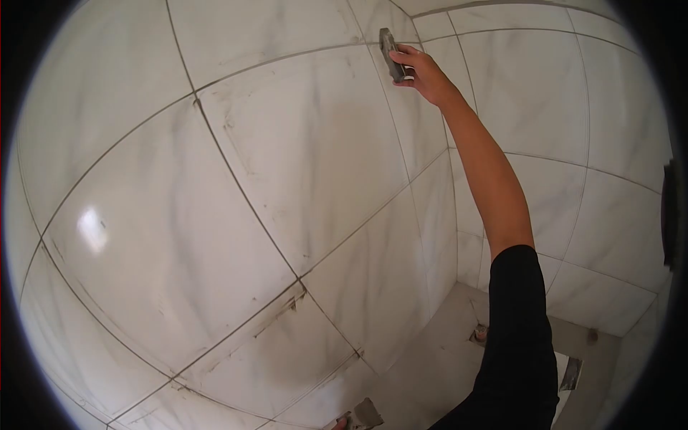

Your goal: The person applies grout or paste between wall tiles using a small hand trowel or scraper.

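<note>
My right hand point(423, 70) is raised to the upper part of the tiled wall point(244, 179). Its fingers and thumb grip a small grey block-like tool point(391, 56), perhaps a grout float, held at the wall near a joint beside the corner. At the bottom edge only a bit of my left hand point(340, 425) shows. It is closed on a flat grey scraper point(367, 413), whose handle is mostly hidden. White marbled tiles with dark grey joints cover the wall, and grey smears lie along several joints.
A second tiled wall point(530, 93) meets this one at the corner on the right. On the grey floor point(430, 351) are a pipe opening point(480, 332), a brown stub point(592, 335) and a pale rectangular piece point(567, 373). A dark object point(670, 215) stands at the right edge.
</note>
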### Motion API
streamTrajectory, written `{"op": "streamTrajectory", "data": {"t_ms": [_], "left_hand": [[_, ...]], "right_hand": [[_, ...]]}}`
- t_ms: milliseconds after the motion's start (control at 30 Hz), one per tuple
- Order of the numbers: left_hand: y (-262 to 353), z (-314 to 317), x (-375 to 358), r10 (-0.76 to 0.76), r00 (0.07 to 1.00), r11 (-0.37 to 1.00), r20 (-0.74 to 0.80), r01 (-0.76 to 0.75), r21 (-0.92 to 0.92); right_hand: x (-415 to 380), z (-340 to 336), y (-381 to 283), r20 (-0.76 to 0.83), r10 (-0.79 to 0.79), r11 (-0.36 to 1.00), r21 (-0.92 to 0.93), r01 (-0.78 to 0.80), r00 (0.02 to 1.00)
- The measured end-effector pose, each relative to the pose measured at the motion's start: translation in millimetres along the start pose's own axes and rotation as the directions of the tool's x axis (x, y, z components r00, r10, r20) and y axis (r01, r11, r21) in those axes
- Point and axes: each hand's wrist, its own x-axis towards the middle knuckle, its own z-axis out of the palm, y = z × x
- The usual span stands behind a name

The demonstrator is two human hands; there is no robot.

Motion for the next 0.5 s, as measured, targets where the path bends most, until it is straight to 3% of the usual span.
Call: {"op": "streamTrajectory", "data": {"t_ms": [300,500], "left_hand": [[23,-4,71,-0.169,0.981,0.92,0.093,0.191,-0.343],[90,43,49,-0.264,0.956,0.881,0.126,0.292,-0.371]], "right_hand": [[52,5,3,-0.037,-0.043,0.985,-0.169,0.036,0.998],[68,-2,21,-0.069,-0.087,0.966,-0.248,0.067,0.994]]}}
